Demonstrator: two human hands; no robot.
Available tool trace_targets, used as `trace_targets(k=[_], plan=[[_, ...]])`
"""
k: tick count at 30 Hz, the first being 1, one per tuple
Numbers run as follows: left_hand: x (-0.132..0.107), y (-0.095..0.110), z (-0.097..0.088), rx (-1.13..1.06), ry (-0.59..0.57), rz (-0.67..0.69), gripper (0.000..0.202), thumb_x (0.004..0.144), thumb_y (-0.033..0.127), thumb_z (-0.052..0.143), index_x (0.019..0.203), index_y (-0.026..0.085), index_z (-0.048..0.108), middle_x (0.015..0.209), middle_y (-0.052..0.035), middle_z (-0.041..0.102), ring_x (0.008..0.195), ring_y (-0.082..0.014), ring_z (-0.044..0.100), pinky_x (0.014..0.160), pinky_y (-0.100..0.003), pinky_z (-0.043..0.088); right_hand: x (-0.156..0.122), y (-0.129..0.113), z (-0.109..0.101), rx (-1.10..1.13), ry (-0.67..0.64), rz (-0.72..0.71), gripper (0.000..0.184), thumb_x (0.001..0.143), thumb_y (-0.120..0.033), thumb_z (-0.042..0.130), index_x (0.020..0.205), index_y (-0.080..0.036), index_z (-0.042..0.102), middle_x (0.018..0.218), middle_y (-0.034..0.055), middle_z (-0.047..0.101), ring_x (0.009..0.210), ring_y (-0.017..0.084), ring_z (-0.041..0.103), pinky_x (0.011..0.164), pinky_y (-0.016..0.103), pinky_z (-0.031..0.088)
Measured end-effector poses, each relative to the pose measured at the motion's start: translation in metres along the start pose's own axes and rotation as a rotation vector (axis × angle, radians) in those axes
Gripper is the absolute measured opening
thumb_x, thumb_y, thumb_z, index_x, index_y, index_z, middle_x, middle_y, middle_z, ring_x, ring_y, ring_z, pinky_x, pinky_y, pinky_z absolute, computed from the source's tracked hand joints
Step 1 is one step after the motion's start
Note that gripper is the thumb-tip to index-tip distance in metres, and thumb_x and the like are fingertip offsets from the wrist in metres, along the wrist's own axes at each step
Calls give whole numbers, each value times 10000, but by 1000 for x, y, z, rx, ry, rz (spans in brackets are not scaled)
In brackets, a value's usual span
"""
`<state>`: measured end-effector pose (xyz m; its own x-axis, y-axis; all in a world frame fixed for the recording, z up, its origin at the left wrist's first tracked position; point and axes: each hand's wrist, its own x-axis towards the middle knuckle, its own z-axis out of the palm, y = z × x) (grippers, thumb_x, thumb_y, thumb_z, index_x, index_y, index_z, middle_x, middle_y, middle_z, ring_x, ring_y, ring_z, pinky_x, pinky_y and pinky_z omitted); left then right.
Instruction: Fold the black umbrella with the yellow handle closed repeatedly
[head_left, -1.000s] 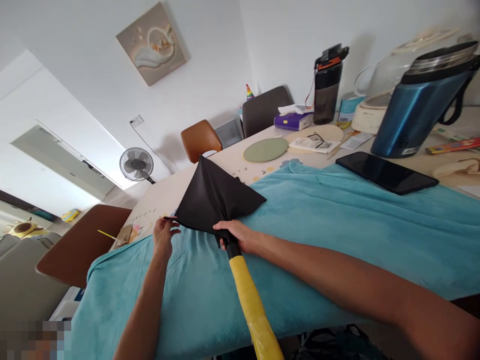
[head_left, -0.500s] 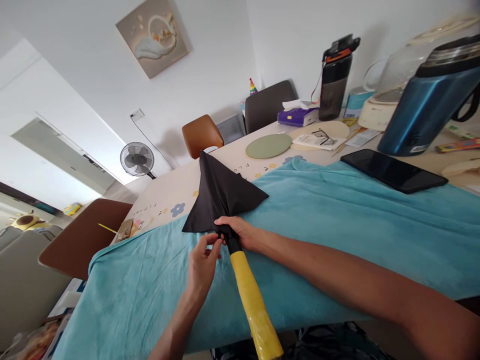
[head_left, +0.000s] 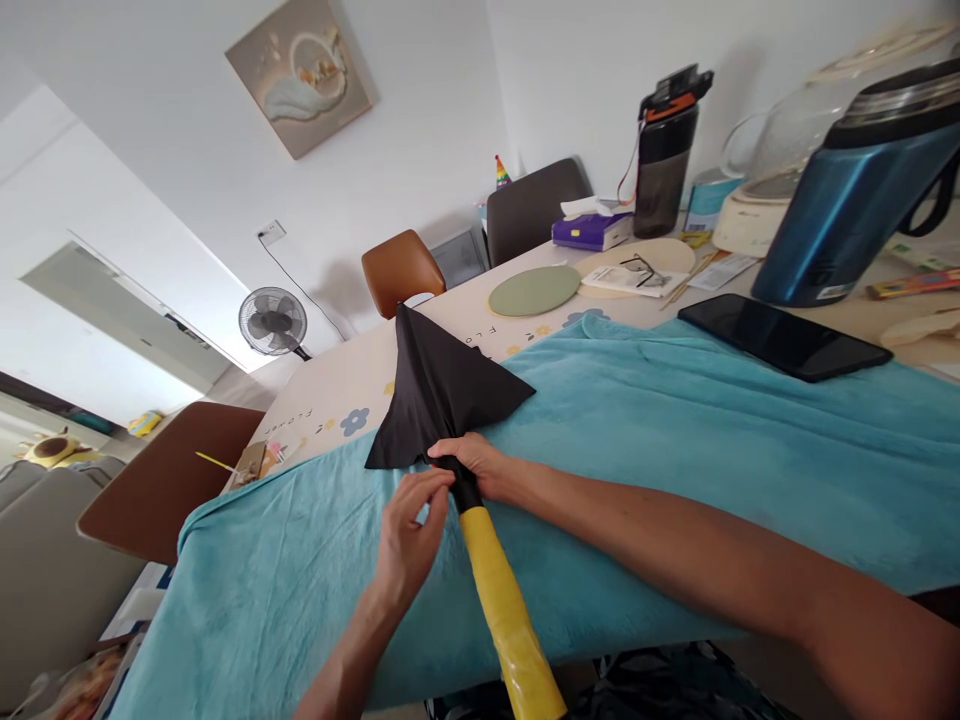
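A black umbrella with its canopy folded loosely into a pointed fan lies across the teal blanket. Its yellow-wrapped handle runs down toward my body. My right hand is wrapped round the black fabric where the canopy narrows, with the thumb on top. Just left of that spot, my left hand touches the black neck with its fingertips. The left fingers reach forward and the thumb sits apart below them; nothing shows between them. The underside of the neck is hidden.
To the right lie a black phone and a blue tumbler. Farther back are a green placemat, glasses, a purple tissue box and a dark bottle. A brown chair stands at the left.
My left hand has opened from a pinch at the umbrella's neck, its fingers now stretched against it and slightly higher. My right hand keeps its hold. The view has shifted slightly.
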<state>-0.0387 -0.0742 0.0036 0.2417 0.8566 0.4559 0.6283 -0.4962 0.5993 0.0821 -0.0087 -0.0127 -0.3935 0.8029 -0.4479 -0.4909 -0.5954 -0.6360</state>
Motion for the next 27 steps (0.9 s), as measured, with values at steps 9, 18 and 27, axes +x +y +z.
trace_targets(k=[9,18,27], plan=[[106,-47,-1,-101,68,-168,288,821,267,407,1038,206,586,1091,-46,605,1033,-175,545,935,-348,402,-3,-4,1,-2,5,45,119,702,-113,586,657,-137,478,416,-14,494,387,127,491,368,252,457],[130,-87,42,-182,35,-337,266,778,241,436,974,159,596,1044,-82,625,1034,-193,547,945,-357,390,-5,-13,-1,176,-171,45,119,772,-164,504,660,-128,485,494,0,521,394,86,483,365,190,439],[136,-49,42,-782,-169,-680,655,785,640,244,709,131,649,618,-107,639,734,-229,629,704,-347,518,-32,-30,7,232,-323,-39,101,760,-201,535,764,-100,533,641,28,573,453,62,504,404,168,460]])
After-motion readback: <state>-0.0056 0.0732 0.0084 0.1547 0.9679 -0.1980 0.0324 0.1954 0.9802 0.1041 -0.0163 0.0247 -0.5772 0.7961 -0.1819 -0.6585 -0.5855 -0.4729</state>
